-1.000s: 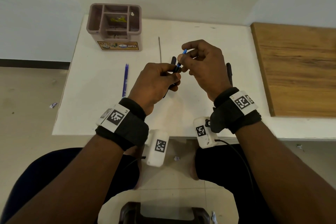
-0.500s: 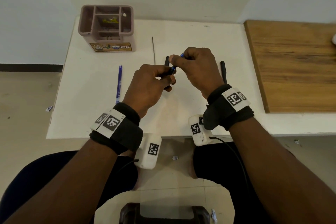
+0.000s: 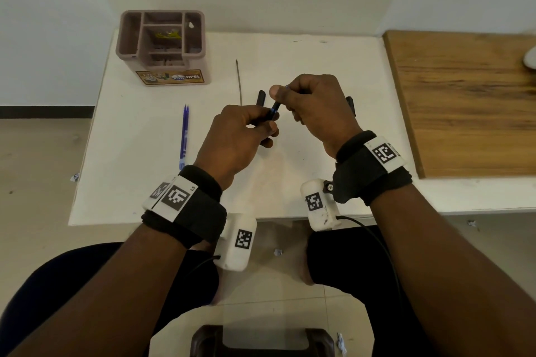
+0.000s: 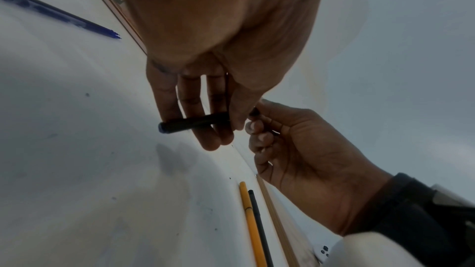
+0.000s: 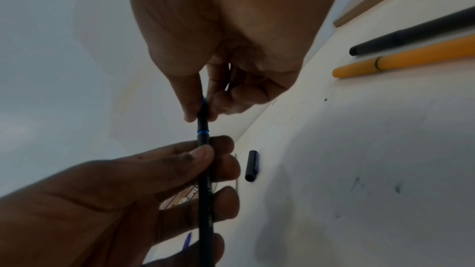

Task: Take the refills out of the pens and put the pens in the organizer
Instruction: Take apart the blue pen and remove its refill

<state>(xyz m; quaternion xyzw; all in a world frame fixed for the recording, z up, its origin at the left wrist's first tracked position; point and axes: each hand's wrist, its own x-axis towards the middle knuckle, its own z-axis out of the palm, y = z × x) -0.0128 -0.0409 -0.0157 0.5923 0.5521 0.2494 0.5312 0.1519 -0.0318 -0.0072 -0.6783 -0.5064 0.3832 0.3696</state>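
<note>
Above the white bench (image 3: 290, 182), the left hand (image 3: 235, 136) grasps the barrel of a black pen (image 5: 204, 170) with a blue ring, while the right hand (image 3: 316, 107) pinches the pen's tip end between thumb and fingers. A black cap (image 5: 252, 165) lies on the bench just beyond the hands. 2 blue refills (image 3: 184, 133) lie side by side to the left, and a thin dark refill (image 3: 239, 82) lies farther back. The brown organizer (image 3: 162, 46) stands at the far left corner. A black pen (image 5: 416, 33) and a yellow pen (image 5: 411, 60) lie together at the right.
</note>
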